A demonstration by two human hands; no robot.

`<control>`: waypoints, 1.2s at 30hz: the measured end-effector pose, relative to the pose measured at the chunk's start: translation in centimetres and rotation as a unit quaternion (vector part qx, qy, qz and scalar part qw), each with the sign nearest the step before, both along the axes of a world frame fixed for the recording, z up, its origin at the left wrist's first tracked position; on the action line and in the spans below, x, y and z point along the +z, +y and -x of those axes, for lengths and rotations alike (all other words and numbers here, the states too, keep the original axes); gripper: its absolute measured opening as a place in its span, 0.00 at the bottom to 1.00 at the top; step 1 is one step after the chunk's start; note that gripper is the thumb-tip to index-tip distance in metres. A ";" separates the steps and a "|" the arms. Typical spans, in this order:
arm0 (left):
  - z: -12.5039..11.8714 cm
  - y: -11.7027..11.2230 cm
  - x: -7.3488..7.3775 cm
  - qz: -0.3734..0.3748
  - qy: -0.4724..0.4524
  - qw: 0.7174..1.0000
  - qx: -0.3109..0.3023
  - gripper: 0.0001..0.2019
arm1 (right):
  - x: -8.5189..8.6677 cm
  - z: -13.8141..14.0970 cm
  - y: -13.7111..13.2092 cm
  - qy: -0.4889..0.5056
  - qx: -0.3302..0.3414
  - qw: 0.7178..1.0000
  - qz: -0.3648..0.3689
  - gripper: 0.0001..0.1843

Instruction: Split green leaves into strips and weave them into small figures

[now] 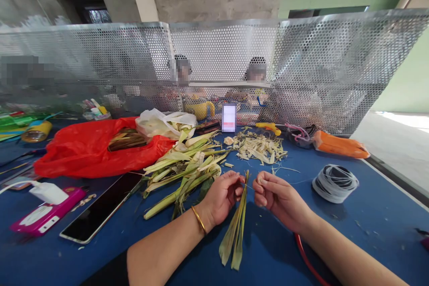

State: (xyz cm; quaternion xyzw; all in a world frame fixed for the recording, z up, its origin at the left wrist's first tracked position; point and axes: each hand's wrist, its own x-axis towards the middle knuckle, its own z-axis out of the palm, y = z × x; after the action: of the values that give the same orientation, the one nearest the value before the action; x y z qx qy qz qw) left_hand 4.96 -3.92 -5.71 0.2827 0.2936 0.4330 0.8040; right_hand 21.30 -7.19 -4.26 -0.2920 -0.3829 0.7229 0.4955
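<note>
A bundle of dried corn husk strips (237, 228), narrow at the top and fanned out below, stands between my hands. Fine thread (251, 187) crosses near its bound top. My left hand (225, 196), wearing a gold bangle, is closed in a pinch on the thread right beside the bundle's tip. Just right of the bundle, my right hand (276, 194) pinches the thread too, thumb against forefinger. From there a faint strand runs toward a spool of pale thread (335, 183). My fingers partly hide where the thread is gripped.
Loose corn husks (187, 170) lie left of my hands, by a red plastic bag (77, 149). Husk scraps (259, 146) are piled ahead. A dark phone (103, 208), a magenta power strip (48, 212) and an orange packet (342, 144) sit around. A perforated metal screen (221, 44) rises behind.
</note>
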 end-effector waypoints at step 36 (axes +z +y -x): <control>-0.7 -1.5 0.4 -0.211 0.279 0.936 0.047 0.12 | -0.4 0.9 -0.1 -0.241 -0.099 0.962 -0.087 0.14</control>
State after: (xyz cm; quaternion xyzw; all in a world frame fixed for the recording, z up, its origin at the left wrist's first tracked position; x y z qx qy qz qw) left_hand 5.65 -5.45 -5.33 0.5413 0.4212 0.4257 0.5902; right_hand 20.44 -7.33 -4.62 -0.4502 -0.5212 0.5423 0.4812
